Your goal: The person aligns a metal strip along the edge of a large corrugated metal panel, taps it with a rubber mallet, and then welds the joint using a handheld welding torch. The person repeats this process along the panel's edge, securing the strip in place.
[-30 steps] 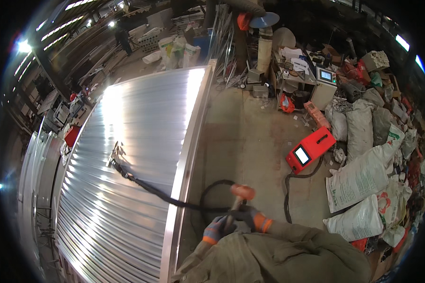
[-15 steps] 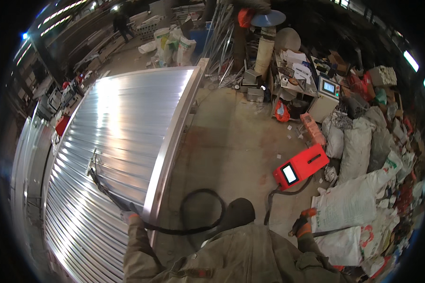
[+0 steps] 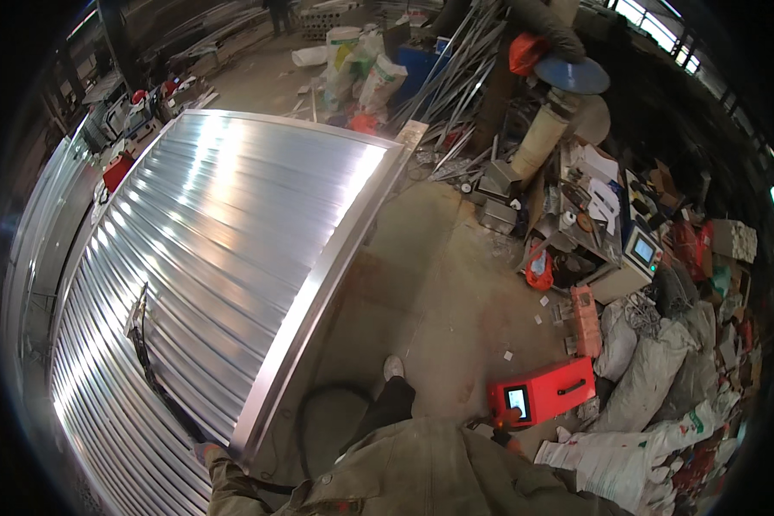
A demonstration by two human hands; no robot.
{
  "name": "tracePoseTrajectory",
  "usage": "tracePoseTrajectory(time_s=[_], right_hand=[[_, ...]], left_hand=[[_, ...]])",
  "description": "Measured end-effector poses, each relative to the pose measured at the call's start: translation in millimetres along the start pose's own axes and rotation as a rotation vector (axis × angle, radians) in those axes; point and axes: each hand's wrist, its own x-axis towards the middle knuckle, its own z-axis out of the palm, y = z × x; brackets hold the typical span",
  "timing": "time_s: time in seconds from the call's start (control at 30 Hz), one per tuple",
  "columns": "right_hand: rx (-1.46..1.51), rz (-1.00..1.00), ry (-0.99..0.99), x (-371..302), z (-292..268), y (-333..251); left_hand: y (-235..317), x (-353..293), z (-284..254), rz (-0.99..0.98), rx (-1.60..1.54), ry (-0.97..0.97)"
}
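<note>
My left hand [image 3: 205,451] is closed around a black cable [image 3: 165,391] at the near edge of a ribbed silver metal panel [image 3: 258,232]. From that hand the cable runs up over the ribs to a thin, dark end piece [image 3: 138,316] lying on the panel; its exact kind is hard to make out. My right hand [image 3: 509,423], in a dark glove with orange fingertips, is at the lit screen [image 3: 517,402] of a red box-shaped machine [image 3: 555,394] on the floor. A finger reaches to the screen, and nothing shows in that hand.
The panel's raised frame edge [image 3: 310,305] runs along my left. A loop of black cable [image 3: 305,421] lies on the floor beside my shoe [image 3: 393,368]. White sacks [image 3: 611,460] and scrap crowd the right side. A cluttered bench [image 3: 576,215] and leaning metal strips [image 3: 456,82] stand farther back.
My right hand has moved from beside the sacks to the red machine's screen. My view has turned and shifted forward, and one shoe now shows. My left hand still holds the cable.
</note>
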Motion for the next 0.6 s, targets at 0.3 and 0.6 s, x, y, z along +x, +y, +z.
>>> tracePoseTrajectory(time_s=[0.3, 0.6], right_hand=[[1.347, 0.530, -0.297, 297.3, -137.8, 9.9], [1.553, 0.758, -0.260, 522.6, -256.9, 45.7]], left_hand=[[123.0, -81.4, 104.2, 0.114, -0.518, -0.483], [331.0, -155.7, 220.6, 0.048, -0.276, -0.387]])
